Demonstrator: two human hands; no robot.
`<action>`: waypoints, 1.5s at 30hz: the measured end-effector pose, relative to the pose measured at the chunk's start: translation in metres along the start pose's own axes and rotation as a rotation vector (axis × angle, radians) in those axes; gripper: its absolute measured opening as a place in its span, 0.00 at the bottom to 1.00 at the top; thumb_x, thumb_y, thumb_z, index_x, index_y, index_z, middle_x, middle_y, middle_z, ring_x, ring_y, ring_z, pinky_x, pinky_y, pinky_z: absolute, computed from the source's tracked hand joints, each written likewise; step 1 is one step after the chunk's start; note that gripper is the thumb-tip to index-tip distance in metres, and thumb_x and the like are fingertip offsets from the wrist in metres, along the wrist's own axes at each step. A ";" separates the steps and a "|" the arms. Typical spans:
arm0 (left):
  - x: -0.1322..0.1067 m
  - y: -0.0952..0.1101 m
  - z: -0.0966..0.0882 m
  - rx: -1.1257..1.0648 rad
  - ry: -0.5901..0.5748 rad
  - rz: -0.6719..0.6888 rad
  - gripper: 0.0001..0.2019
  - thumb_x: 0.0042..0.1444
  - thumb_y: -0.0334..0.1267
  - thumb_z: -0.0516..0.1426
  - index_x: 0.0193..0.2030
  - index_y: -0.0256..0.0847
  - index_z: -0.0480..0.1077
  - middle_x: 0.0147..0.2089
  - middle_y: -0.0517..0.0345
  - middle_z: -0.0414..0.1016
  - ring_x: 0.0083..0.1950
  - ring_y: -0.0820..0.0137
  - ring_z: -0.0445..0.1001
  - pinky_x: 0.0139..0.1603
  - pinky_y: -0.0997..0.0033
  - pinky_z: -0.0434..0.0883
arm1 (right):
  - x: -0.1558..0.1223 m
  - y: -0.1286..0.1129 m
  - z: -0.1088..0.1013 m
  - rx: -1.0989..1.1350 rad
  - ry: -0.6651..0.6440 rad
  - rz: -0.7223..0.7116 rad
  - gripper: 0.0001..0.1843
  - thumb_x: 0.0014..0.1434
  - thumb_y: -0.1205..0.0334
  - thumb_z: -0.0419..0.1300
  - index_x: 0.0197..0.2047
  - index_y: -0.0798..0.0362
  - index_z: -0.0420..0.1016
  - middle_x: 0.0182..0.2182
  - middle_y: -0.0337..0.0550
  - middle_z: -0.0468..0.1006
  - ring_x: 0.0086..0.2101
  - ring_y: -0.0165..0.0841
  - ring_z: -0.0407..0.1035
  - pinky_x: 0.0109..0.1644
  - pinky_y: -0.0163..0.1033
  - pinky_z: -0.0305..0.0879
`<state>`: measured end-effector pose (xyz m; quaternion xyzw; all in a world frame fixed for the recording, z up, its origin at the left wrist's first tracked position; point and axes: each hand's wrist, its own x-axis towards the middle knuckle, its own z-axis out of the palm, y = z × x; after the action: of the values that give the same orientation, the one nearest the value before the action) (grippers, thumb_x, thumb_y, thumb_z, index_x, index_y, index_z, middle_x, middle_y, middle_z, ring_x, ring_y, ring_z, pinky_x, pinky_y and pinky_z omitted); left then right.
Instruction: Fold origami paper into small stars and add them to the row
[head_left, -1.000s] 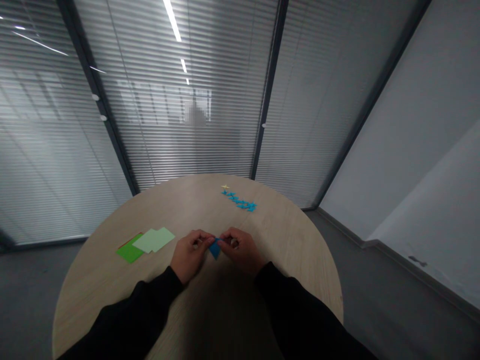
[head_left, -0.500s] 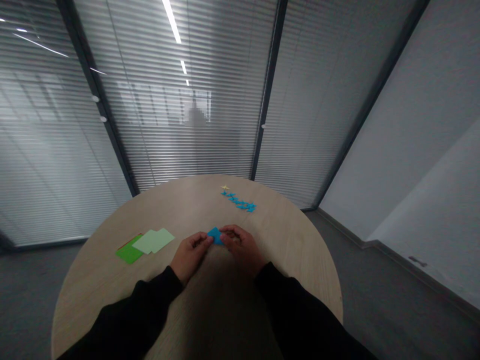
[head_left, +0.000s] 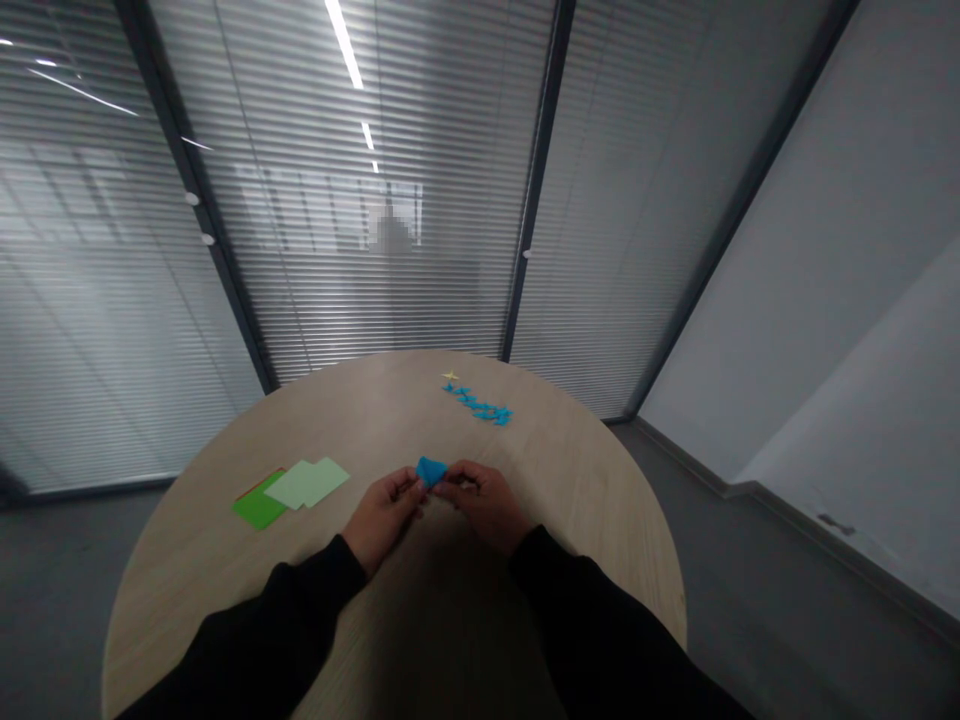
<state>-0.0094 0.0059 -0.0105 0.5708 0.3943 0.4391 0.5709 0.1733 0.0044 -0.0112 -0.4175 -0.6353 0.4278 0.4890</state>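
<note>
The left hand and right hand are close together, their fingertips pinching a small folded piece of blue paper over the round pale wood-grain bench; its folds are too small to make out. Left of the hands, two pale green paper sheets overlap a darker green paper sheet. Near the far edge runs a row of small blue paper stars, with a little yellow paper star at its end.

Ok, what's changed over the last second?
The folded blue paper has moved up, away from the person, from below the fingertips to above them. The left hand and right hand still hold it. The green sheets and row of small blue pieces stayed put.
</note>
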 end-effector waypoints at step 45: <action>-0.005 0.012 0.006 0.314 0.059 0.151 0.17 0.58 0.52 0.59 0.41 0.38 0.77 0.35 0.53 0.80 0.32 0.68 0.72 0.35 0.70 0.67 | -0.004 -0.008 0.004 -0.353 0.139 -0.257 0.06 0.59 0.60 0.61 0.38 0.52 0.76 0.28 0.40 0.74 0.26 0.30 0.68 0.29 0.34 0.65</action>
<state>-0.0054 -0.0014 0.0009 0.6677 0.4308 0.4302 0.4284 0.1687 -0.0022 -0.0050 -0.4407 -0.7128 0.2145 0.5017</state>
